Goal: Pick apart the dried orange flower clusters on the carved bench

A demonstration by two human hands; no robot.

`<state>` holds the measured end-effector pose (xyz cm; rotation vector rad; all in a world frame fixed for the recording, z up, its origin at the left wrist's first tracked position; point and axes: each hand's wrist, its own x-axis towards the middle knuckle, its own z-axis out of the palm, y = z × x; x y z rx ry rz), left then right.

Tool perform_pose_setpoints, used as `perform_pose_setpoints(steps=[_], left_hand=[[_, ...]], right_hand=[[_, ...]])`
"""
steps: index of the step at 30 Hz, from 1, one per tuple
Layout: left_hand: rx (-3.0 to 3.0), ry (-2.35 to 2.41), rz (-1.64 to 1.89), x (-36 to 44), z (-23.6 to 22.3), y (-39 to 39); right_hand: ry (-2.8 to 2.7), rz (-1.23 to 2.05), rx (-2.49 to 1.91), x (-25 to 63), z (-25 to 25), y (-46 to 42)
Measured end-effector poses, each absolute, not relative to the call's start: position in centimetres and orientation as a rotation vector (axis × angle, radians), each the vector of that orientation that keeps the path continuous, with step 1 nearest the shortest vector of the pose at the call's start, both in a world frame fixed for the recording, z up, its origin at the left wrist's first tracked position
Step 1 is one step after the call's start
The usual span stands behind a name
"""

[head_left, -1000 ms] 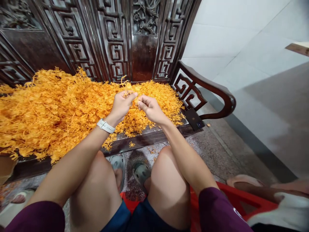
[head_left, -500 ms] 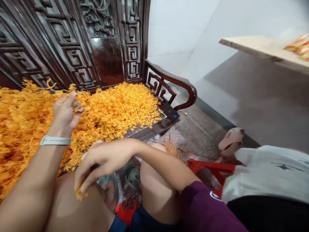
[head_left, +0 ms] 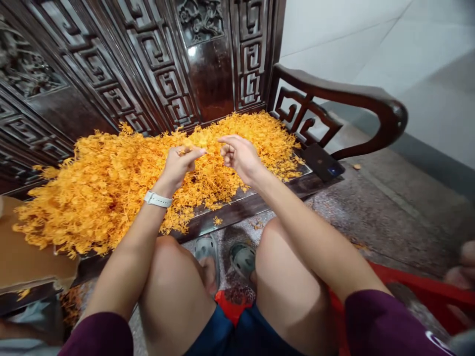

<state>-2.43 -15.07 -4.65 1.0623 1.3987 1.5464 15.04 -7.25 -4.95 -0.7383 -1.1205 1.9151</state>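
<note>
A large heap of orange, branching sprigs, like artificial flower pieces, covers the seat of a dark carved wooden bench. My left hand, with a pale watch band at the wrist, is raised over the heap's middle. Its thumb and fingers pinch an orange sprig, which blends into the heap behind. Just to the right, my right hand points its index finger toward that sprig. Its other fingers are loosely curled and no held thing shows in them. A small gap parts the two hands.
A dark phone lies at the seat's right end, below the curved armrest. On the left stands an open cardboard box. A loose sprig sits on the bench's front edge. A red plastic stool is at lower right.
My right hand has risen from above my thigh, where it pinched a small orange bit, to beside my left hand. Both hands are now close together over the heap. The view has swung left.
</note>
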Motion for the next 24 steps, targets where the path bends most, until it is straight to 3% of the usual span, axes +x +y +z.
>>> perform_pose_setpoints(steps=[8, 19, 24], left_hand=[[1.193, 1.325, 1.39, -1.8, -5.0, -14.9], [0.913, 1.109, 1.538, 0.2, -4.9, -14.4], [0.709, 0.949, 1.722, -1.0, -4.4, -13.7]], right_hand=[[-1.542, 1.63, -0.55, 14.4, -5.5, -7.9], [-1.378, 1.896, -0.41, 13.5, -5.8, -8.2], [-1.531, 1.919, 0.017, 14.2, -4.2, -9.9]])
